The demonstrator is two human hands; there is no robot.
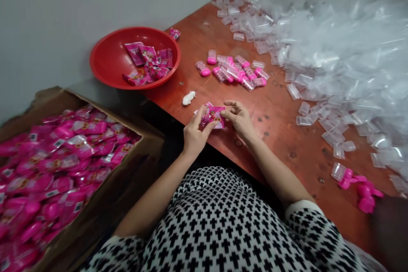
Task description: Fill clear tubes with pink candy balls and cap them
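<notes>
A pink printed sachet (216, 114) is held between my two hands, just over the table's front edge. My left hand (195, 134) grips its left side with thumb and fingers. At its right side, my right hand (239, 120) pinches the sachet's edge between thumb and fingertips. What lies behind the sachet is hidden by it and by my fingers. A small white crumpled piece (188, 97) rests on the table just beyond my left hand. Farther back lies a group of clear tubes with pink caps (236, 70), seemingly holding small pieces.
A red bowl (108, 57) with several pink sachets stands at the table's back left corner. Below left is a cardboard box (149, 138) full of pink packets. Clear plastic cups (334, 63) heap along the right. Pink plastic parts (366, 193) lie at the near right of the red-brown table (274, 136).
</notes>
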